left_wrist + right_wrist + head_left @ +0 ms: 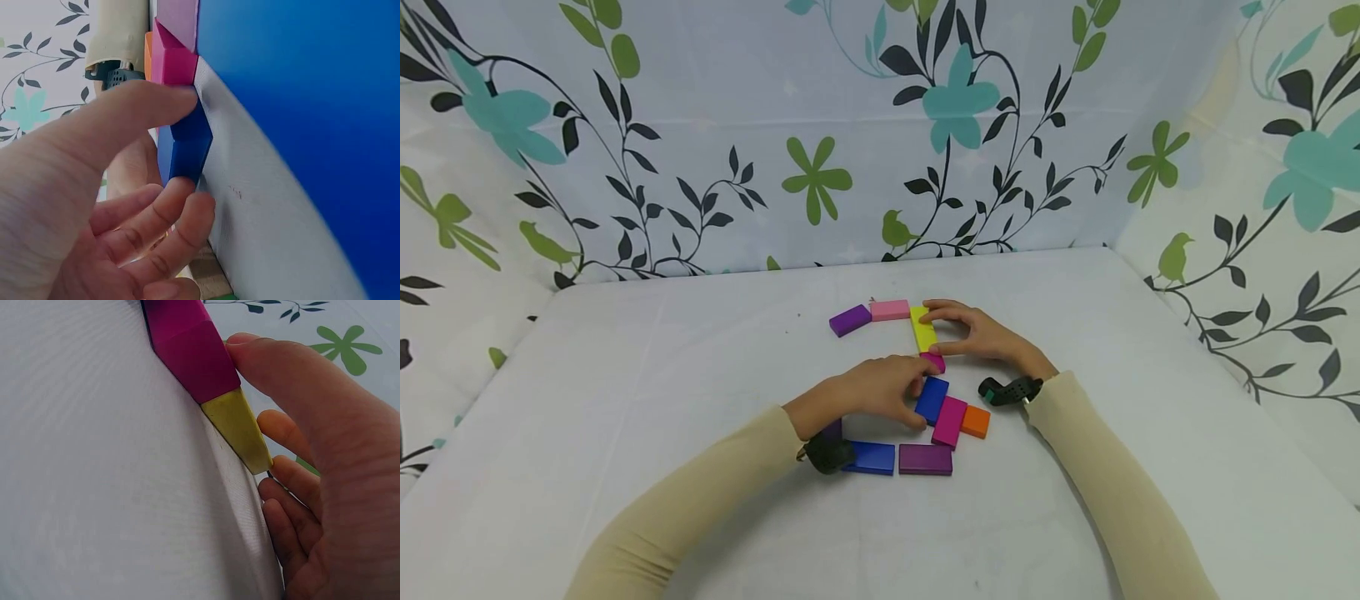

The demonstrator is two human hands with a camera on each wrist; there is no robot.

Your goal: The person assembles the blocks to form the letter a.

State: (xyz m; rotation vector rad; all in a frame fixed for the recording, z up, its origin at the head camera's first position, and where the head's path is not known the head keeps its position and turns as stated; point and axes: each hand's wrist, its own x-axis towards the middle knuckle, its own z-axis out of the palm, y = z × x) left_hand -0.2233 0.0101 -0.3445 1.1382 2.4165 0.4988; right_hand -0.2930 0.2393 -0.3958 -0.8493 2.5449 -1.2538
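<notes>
My left hand pinches a blue block lengthwise, thumb at its near end and fingertips at the far one. In the left wrist view, this blue block sits between thumb and fingers, beside a magenta block. My right hand is at a yellow block, with the thumb by its near end and fingers at its far right side. A second magenta block, partly covered by the left fingers, adjoins the yellow one. In the right wrist view, the thumb overlaps the magenta block's edge.
Pink and purple blocks continue the line at the far left. Nearer lie an orange block, a dark purple block and another blue block, partly behind the left wrist device. Patterned cloth hangs behind the white table.
</notes>
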